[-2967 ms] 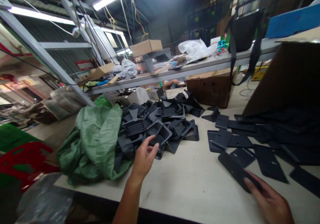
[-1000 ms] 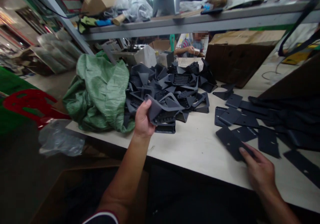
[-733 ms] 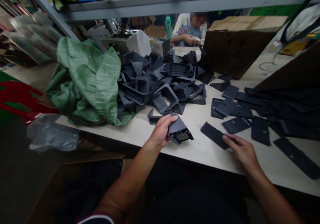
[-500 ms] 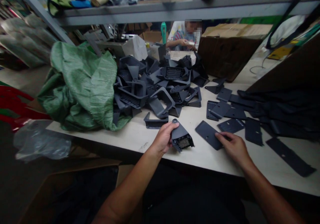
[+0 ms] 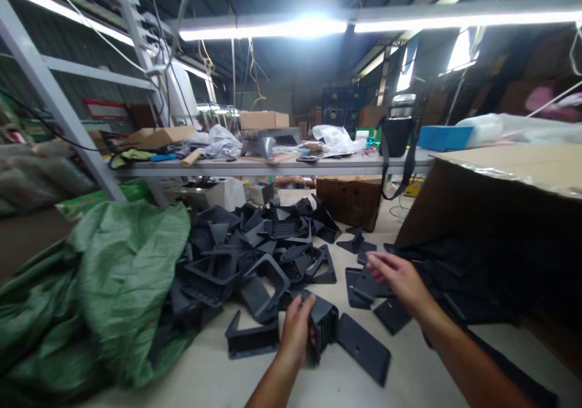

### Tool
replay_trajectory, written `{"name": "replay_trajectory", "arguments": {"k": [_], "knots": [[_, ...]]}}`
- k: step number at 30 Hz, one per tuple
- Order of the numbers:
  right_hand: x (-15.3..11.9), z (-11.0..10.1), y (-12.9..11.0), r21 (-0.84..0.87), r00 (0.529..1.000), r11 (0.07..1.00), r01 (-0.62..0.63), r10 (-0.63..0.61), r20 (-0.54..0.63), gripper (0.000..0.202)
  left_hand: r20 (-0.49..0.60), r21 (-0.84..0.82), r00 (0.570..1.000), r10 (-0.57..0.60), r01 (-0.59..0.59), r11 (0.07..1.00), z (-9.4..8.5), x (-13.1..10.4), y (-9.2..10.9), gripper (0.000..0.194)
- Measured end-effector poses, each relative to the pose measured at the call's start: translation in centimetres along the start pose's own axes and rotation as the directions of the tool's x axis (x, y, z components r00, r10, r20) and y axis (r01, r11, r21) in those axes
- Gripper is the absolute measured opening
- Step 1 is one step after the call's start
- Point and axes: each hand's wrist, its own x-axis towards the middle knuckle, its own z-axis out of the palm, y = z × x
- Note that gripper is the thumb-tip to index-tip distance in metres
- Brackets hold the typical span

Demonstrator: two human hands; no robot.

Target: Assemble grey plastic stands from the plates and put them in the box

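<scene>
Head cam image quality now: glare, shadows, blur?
Head view: tube light blown out, hazy glow around it. Head view: big box in deep shadow, black parts beside it merging. Head view: frame edges soft, sack smeared lower left; near plate's hole still readable.

The slatted dark housing [image 5: 326,315] tilts beside a dark plate [image 5: 364,348] flat on the table [image 5: 334,391].

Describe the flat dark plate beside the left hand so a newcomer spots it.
On the pale tabletop, look between the crumpled green woven sack and the big brown cardboard box. The left hand grips a dark, ribbed plastic housing there. The plate is the flat dark rectangle just right of that housing, set apart from the overlapping plates near the right hand.
</scene>
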Motion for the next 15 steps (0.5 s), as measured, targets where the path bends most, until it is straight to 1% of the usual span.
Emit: {"name": "replay_trajectory", "arguments": {"k": [3, 5, 6, 8, 11, 13, 15], "knots": [[4.1, 0.7, -5.8, 0.125, 0.996, 0.991, -0.041, 0.031, 0.086, 0.039, -0.004, 0.025, 0.998, 0.06, -0.06, 0.998, 1.6, 0.3, -0.2, 0.063], [6.6, 1.7, -9.1, 0.173, 0.988, 0.982, -0.077, 0.051, 0.147, 0.032, -0.005, 0.019, 0.995, 0.102, -0.102, 0.995, 1.9, 0.4, -0.2, 0.067], [7.7, 2.4, -10.6, 0.187, 0.983, 0.978, -0.093, 0.06, 0.176, 0.031, -0.007, 0.023, 0.992, 0.127, -0.127, 0.992, 1.8, 0.4, -0.3, 0.069], [9.7, 4.1, -13.3, 0.201, 0.972, 0.973, -0.116, 0.069, 0.225, 0.033, -0.017, 0.056, 0.985, 0.172, -0.171, 0.984, 0.9, 0.4, -0.5, 0.071], [12.3, 7.0, -16.6, 0.203, 0.961, 0.971, -0.13, 0.073, 0.266, 0.038, -0.041, 0.141, 0.976, 0.214, -0.206, 0.968, -1.0, 0.1, -1.2, 0.072], [13.9, 8.9, -18.2, 0.198, 0.959, 0.969, -0.145, 0.087, 0.271, 0.041, -0.043, 0.185, 0.972, 0.23, -0.219, 0.958, -2.0, -0.4, -1.5, 0.074], [15.2, 10.6, -19.3, 0.195, 0.957, 0.966, -0.17, 0.114, 0.266, 0.045, -0.04, 0.223, 0.968, 0.248, -0.233, 0.947, -2.6, -1.1, -1.7, 0.077]]}}
